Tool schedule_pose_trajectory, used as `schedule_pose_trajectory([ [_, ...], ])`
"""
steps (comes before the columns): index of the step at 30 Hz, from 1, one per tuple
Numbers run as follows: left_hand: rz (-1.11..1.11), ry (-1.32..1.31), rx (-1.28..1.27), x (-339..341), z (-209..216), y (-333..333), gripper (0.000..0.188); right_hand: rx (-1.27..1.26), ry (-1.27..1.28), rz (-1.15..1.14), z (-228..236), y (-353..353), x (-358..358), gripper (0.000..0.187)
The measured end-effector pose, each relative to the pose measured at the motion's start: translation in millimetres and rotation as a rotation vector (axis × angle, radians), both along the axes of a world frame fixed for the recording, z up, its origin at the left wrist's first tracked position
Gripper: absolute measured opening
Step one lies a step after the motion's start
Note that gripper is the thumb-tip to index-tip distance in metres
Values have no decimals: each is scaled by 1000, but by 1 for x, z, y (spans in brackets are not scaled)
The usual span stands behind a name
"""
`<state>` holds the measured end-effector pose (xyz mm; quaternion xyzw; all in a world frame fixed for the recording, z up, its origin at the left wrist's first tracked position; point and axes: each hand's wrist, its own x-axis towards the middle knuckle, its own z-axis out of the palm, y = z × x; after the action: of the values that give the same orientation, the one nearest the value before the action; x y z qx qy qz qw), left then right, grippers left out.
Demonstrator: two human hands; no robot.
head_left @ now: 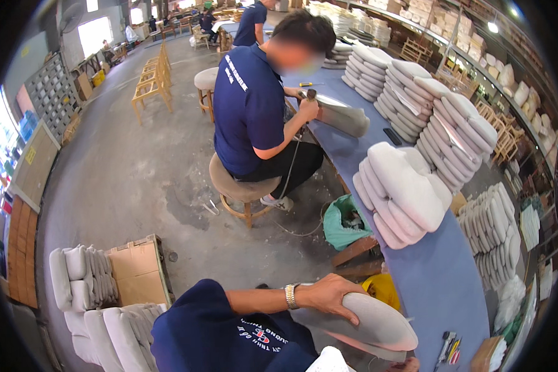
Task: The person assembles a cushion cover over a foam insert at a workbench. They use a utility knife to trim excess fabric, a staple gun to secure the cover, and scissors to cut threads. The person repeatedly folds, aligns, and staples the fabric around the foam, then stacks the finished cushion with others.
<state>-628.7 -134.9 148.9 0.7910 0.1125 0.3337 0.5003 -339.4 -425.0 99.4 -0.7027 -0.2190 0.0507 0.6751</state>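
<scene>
Beside the blue table (443, 279), before the navy shirt (223, 338): grey pad (378, 319), clasped at its upper edge by the left hand (333, 296); right hand (408, 366) near the far tip, grip unclear. Probably light, soft-faced, firm-backed; best held by its rim.

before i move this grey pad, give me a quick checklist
1. Left hand on the grey pad: ok, thumb over its face.
2. Grip of the right hand: cannot tell, cut off by the lower edge.
3. Silver tool away from the pad: ok, lying on the blue table.
4. Seated co-worker apart from the pad: ok, farther along the table.
5. Pad's underside: cannot tell, hidden.
</scene>
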Motion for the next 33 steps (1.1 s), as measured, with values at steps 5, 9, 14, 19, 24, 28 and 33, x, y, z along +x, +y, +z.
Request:
schedule_pose_trajectory([
  [5,-106,120,103,-17,-4,5,72,-126,-375,449,73,31,-52,58],
  [9,-123,201,214,-44,-11,15,64,-405,-535,769,114,112,-144,54],
  [14,9,350,197,-119,-26,38,69,-461,-453,835,90,157,-208,64],
  [19,150,329,121,-182,-75,50,71,-522,-485,806,31,185,-249,56],
  [24,457,333,-227,-206,-231,48,61,-694,-380,528,-31,142,-264,48],
  [28,529,991,-488,-312,-436,19,58,-869,-458,104,-63,83,-268,52],
  [33,51,1662,-642,-441,-456,-51,66,-907,-315,-191,-15,41,-302,56],
])
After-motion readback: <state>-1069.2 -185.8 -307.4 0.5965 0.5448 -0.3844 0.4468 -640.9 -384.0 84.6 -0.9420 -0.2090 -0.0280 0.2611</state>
